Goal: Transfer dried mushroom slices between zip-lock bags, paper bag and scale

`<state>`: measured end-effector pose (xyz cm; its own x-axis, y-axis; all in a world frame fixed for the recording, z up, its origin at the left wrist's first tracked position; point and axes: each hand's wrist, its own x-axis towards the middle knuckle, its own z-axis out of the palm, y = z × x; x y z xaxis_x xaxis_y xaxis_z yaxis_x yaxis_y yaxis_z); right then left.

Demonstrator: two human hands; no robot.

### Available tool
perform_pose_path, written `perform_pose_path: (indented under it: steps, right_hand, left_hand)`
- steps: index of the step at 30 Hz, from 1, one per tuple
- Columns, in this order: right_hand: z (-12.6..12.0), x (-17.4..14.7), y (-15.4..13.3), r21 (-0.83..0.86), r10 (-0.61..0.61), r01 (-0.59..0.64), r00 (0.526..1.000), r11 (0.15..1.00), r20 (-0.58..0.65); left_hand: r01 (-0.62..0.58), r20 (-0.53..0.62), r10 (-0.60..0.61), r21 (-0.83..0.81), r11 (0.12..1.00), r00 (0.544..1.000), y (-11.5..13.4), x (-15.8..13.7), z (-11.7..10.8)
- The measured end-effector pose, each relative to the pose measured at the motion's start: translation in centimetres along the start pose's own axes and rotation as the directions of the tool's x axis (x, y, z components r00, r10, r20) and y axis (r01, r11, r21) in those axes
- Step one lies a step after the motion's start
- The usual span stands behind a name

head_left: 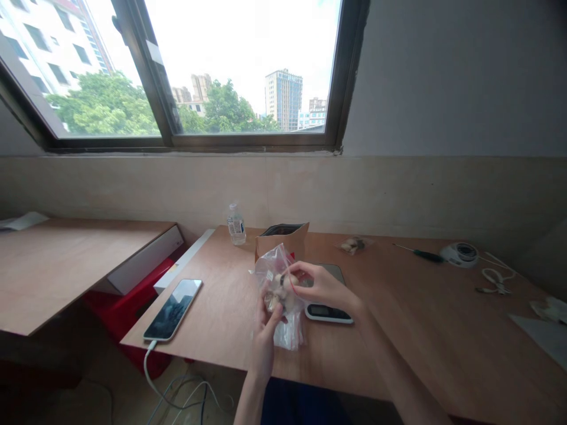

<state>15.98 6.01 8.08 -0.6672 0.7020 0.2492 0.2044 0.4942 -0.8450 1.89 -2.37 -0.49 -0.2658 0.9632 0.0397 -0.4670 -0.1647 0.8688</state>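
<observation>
A clear zip bag with a red seal line is held up above the table's front part. Inside it are pale, rounded pieces with some dark spots; their kind is not clear. My left hand grips the bag from below, fingers and thumb around its filled part. At the bag's right edge, by the red line, my right hand pinches the plastic. Under my hands lie flat clear bags. A small digital scale sits just right of them, its plate partly hidden by my right hand.
An open brown paper pouch stands behind the bag, near a water bottle. A phone on a cable lies left. Farther right are another filled bag, a screwdriver and a white dome camera with its cable.
</observation>
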Motion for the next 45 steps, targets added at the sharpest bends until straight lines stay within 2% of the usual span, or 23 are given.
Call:
perform_pose_path:
  steps: [3,6,8,10,14,19,23,25,26,28,30,35,40,45]
  right_hand:
    - [-1.4,0.5,-0.2,0.056,-0.015,0.018,0.999,0.998,-0.049]
    - [-3.3,2.1,-0.3,0.066,-0.058,0.076,0.97,0.995,-0.237]
    - [-4.5,3.9,-0.2,-0.017,-0.1,0.102,0.915,0.995,-0.391]
    - [-5.3,5.7,0.2,-0.169,-0.156,0.088,0.881,0.982,-0.446]
    - [-5.7,7.9,2.0,-0.451,-0.21,0.046,0.924,0.891,-0.321]
    - [-5.1,7.6,3.1,-0.52,-0.24,0.04,0.915,0.853,-0.325]
    - [-4.2,6.4,1.9,-0.465,-0.291,0.105,0.89,0.879,-0.35]
    - [-3.3,5.3,0.9,-0.349,-0.273,0.135,0.883,0.927,-0.383]
    - [-2.7,4.7,0.5,-0.256,-0.234,0.147,0.904,0.955,-0.357]
    - [-1.6,3.4,0.0,-0.053,-0.141,0.133,0.973,0.99,-0.181]
    - [-0.5,2.3,-0.1,0.039,-0.077,0.077,0.997,0.996,-0.002]
    - [0.4,1.3,0.6,-0.076,-0.009,0.013,0.998,0.997,0.055]
    - [0.3,0.9,1.0,-0.006,-0.016,0.017,0.975,1.0,0.22]
    - [0.5,0.5,1.3,-0.026,0.003,0.001,0.989,1.0,0.149]
  left_hand:
    - [-0.02,-0.07,0.016,-0.05,0.999,0.997,0.5,0.0,0.1]
    - [-0.038,-0.125,0.024,-0.115,0.993,0.992,0.8,0.1,-0.3]
    - [-0.041,-0.144,0.02,-0.148,0.988,0.989,0.9,0.2,-0.6]
    - [-0.036,-0.162,0.01,-0.162,0.986,0.987,0.9,0.3,-1.0]
    - [-0.045,-0.188,0.016,-0.151,0.987,0.982,0.7,0.4,-1.3]
    - [-0.039,-0.16,0.013,-0.159,0.987,0.987,0.2,0.3,-1.5]
    - [-0.02,-0.146,-0.004,-0.164,0.986,0.989,-0.1,0.5,-1.4]
    - [-0.036,-0.138,0.015,-0.144,0.989,0.99,-0.2,0.6,-1.2]
    - [-0.046,-0.13,0.03,-0.123,0.991,0.991,-0.2,0.6,-1.2]
    - [-0.056,-0.107,0.049,-0.066,0.996,0.993,-0.4,0.6,-1.0]
    - [-0.048,-0.089,0.047,-0.008,0.999,0.995,-0.6,0.6,-0.9]
    - [-0.038,-0.075,0.041,0.044,0.998,0.996,-1.1,0.5,-0.5]
    - [-0.054,-0.076,0.06,0.08,0.995,0.995,-0.8,0.4,0.1]
    - [-0.036,-0.1,0.045,0.094,0.995,0.994,-0.6,0.6,0.2]
